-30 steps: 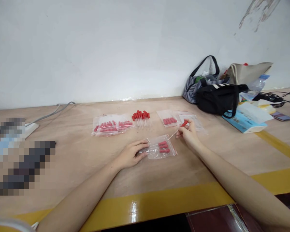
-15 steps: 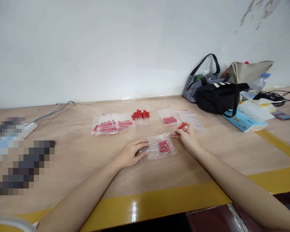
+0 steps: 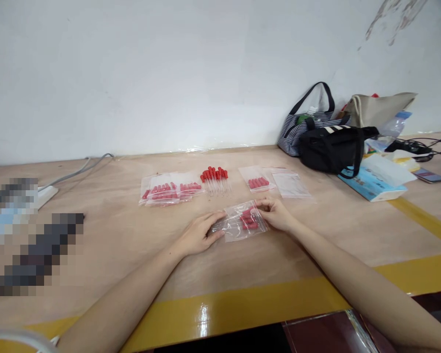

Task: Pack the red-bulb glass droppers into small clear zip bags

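The red-bulb dropper in your right hand (image 3: pixel 277 214) has slid out of sight; the clear zip-lock bag (image 3: pixel 232 234), just below the frame's centre, seems to have gained one among its red-bulb droppers (image 3: pixel 250 226); your left thumb and fingers lie spread on its left end, that left hand (image 3: pixel 198 234) steadying it; your right fingers bunch at its mouth, pinching what I cannot tell; at right, the blue tissue pack (image 3: pixel 371 187) bears unreadable lettering; the black bag (image 3: pixel 325 153) shows white stripes, no legible name.
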Tool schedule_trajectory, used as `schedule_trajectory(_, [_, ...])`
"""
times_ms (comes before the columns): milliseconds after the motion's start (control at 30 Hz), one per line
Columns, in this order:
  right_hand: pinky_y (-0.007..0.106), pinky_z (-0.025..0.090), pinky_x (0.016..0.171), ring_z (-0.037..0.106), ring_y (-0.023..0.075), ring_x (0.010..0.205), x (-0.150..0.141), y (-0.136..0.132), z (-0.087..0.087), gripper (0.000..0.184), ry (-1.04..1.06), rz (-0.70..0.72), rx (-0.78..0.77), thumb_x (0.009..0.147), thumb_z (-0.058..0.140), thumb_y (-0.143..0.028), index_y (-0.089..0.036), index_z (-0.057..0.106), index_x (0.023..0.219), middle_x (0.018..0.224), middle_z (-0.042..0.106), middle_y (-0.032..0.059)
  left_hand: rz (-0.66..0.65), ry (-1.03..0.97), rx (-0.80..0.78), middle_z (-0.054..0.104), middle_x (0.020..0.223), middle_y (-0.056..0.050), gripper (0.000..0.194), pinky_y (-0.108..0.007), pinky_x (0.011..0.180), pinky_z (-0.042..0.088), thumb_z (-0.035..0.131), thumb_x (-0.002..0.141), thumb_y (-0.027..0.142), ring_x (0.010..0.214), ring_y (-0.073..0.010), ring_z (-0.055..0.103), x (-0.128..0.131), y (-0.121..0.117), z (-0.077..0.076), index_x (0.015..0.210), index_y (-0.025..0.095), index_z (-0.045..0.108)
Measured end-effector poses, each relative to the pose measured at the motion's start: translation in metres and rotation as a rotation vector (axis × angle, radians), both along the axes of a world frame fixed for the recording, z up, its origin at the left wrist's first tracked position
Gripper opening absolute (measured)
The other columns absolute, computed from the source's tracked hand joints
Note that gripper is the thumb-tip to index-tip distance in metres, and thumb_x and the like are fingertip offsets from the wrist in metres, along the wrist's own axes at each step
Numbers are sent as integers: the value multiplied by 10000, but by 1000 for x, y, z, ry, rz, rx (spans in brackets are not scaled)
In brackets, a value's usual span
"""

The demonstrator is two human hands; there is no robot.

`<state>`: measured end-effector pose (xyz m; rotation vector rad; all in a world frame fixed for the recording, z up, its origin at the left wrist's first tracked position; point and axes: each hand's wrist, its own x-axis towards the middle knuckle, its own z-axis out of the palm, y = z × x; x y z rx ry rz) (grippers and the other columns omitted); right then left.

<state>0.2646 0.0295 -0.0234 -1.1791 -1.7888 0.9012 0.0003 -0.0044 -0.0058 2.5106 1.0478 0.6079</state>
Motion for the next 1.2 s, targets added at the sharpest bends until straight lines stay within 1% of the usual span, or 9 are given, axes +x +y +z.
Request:
schedule_trajectory(200, [256,418,673,529,133,708,-3,-2,10,263,-92,215,-98,746,510,-376,-157,639,678,741,580,17,-9,-1,8,497,1247,-55,409,-352,926,407,473,851,315,1101,-201,492,0,1,-1,1247,231,415])
schedule_trajectory(367, [213,306,489,385,79,502,-3,1,4,331,-142,57,-138,705,520,-405,-152,488,493,514,439,-32,-9,-8,10,515,1223,-53,399,-342,907,422,468,854,314,1082,-196,505,0,1,-1,1242,232,423])
schedule_trajectory(433, [208,283,473,361,71,483,-1,3,5,318,-155,67,-137,691,526,-379,-160,451,474,491,417,-40,-23,-9,18,510,1227,-48,384,-345,932,404,460,860,310,1106,-194,489,0,0,0,1236,236,432])
schedule_trajectory(533, [206,296,471,384,74,477,5,10,16,265,-213,84,-180,690,518,-335,-159,479,495,494,450,-34,-50,10,32,493,1247,-35,329,-346,958,382,439,874,298,1143,-185,460,1,0,2,1198,249,473])
schedule_trajectory(633, [208,350,513,474,98,531,3,24,29,109,-322,-103,-97,666,535,-241,-153,561,607,581,559,-5,-62,40,33,484,1257,-29,289,-340,964,378,434,879,303,1157,-176,449,1,0,3,1153,249,508])
schedule_trajectory(800, [234,407,669,572,147,709,-40,56,34,143,-561,-231,124,693,508,-175,-136,605,791,745,643,59,-62,32,47,453,1293,-33,296,-334,984,364,434,880,291,1180,-171,426,1,0,0,1163,237,502])
schedule_trajectory(933, [266,422,716,589,196,826,-78,84,30,262,-538,-372,59,721,510,-238,-118,580,943,864,645,109,-63,42,61,453,1294,-53,308,-332,1004,342,439,877,296,1198,-175,405,2,0,-2,1166,209,499])
schedule_trajectory(1067, [263,432,690,595,221,835,-93,106,31,192,-506,-359,-46,660,588,-244,-143,610,821,842,643,115,-68,84,80,448,1295,-56,331,-345,1013,327,424,884,301,1201,-179,395,2,0,-3,1199,213,476])
schedule_trajectory(1200, [250,428,647,599,210,761,-94,116,32,70,-493,-298,-27,597,624,-168,-161,600,662,713,632,88,-55,164,101,410,1319,-60,370,-389,1005,321,379,900,319,1199,-204,385,2,0,-3,1257,236,421])
